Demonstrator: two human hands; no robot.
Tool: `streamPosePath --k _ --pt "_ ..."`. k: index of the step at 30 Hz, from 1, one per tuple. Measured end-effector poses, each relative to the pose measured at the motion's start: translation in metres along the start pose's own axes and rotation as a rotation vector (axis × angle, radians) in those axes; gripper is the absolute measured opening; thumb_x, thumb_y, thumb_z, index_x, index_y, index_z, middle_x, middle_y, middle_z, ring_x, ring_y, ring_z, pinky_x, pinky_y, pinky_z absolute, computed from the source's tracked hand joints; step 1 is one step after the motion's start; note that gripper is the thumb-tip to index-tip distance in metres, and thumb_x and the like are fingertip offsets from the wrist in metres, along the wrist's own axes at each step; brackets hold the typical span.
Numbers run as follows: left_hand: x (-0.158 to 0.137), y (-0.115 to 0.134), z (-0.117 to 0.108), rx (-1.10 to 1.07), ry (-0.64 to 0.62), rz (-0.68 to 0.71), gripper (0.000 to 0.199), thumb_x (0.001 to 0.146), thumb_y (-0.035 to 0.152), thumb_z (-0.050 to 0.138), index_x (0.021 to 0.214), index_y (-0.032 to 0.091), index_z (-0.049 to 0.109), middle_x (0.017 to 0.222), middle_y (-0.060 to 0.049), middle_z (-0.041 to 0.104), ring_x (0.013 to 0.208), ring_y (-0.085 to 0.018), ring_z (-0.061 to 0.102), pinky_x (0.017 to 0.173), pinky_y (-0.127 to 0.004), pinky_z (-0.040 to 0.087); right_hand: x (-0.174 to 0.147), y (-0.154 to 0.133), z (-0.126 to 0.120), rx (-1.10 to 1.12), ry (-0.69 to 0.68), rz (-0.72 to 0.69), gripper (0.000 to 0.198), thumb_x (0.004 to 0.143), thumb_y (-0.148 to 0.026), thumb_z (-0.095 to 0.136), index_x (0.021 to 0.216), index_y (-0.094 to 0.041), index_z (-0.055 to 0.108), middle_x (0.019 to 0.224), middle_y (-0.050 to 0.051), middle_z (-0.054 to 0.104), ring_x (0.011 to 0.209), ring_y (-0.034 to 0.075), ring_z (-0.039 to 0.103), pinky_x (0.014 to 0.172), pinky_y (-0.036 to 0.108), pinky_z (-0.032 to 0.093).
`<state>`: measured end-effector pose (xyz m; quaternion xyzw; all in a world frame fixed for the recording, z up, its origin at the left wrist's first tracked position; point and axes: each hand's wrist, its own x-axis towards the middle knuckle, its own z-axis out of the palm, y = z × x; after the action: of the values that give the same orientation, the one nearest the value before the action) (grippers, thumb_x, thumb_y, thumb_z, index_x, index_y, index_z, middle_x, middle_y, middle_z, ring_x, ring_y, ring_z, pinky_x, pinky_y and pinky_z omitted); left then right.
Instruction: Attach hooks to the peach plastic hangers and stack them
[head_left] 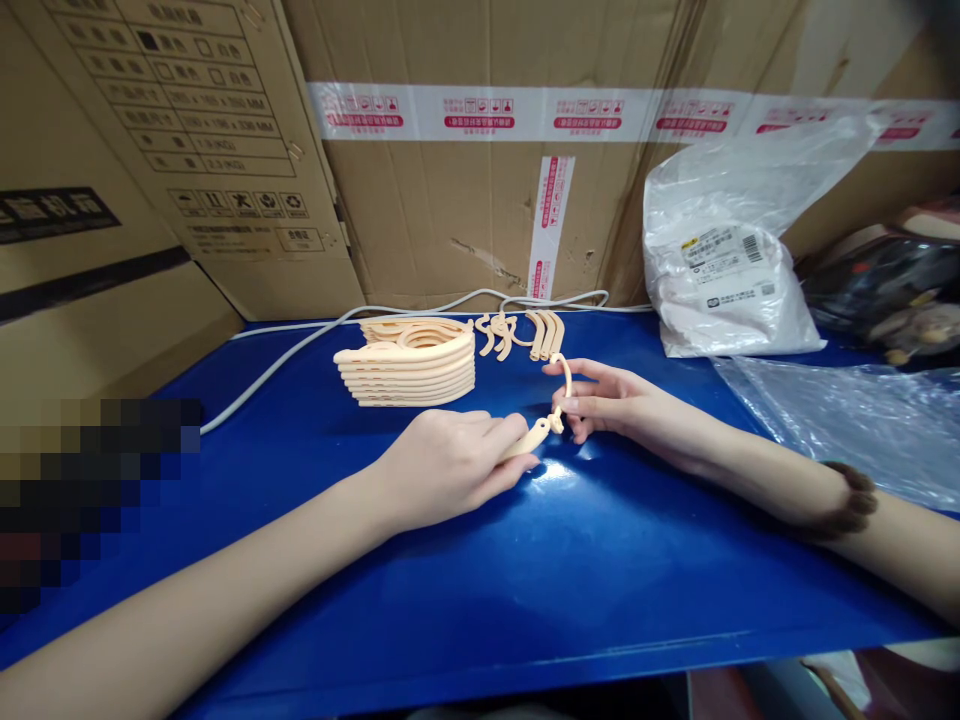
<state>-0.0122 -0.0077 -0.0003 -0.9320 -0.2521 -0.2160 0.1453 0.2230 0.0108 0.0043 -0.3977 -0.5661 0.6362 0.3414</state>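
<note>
My left hand is closed around a cream plastic hanger arm, whose holed end pokes out past my thumb and fingers. Between thumb and fingers, my right hand pinches a cream hanger hook with its curve upward. The hook's knobby base is close to the holed end of the arm; whether they touch I cannot tell. Behind my left hand lies a neat stack of cream hanger pieces. Several loose hooks rest to its right, beside a few curved arms.
A white plastic bag with labels stands at the back right, and a clear plastic sheet lies before it. Along the back runs a white cable. Cardboard boxes wall the blue table behind and at left.
</note>
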Motion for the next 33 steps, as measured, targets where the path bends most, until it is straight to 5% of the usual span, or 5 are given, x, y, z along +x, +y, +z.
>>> streamPosePath --k 23,33 --pt "-0.0026 -0.0039 0.002 -0.061 0.03 0.008 0.037 0.103 0.033 0.029 0.091 0.014 0.059 0.073 -0.002 0.061 0.065 -0.014 0.056 0.058 -0.023 0.039 -0.0012 0.0008 0.005 -0.035 0.043 -0.023 0.051 0.076 -0.028 0.073 0.121 -0.017 0.051 0.079 -0.002 0.062 0.064 0.009 0.056 0.065 0.025 0.052" --pt "0.0013 -0.0043 0.0001 0.071 0.103 0.105 0.035 0.103 0.028 0.031 0.089 0.014 0.059 0.069 0.0 0.06 0.062 -0.015 0.053 0.056 -0.027 0.037 -0.002 -0.0003 0.0057 -0.05 0.051 -0.033 0.049 0.075 -0.029 0.074 0.116 -0.019 0.051 0.079 -0.002 0.062 0.063 0.009 0.055 0.061 0.025 0.053"
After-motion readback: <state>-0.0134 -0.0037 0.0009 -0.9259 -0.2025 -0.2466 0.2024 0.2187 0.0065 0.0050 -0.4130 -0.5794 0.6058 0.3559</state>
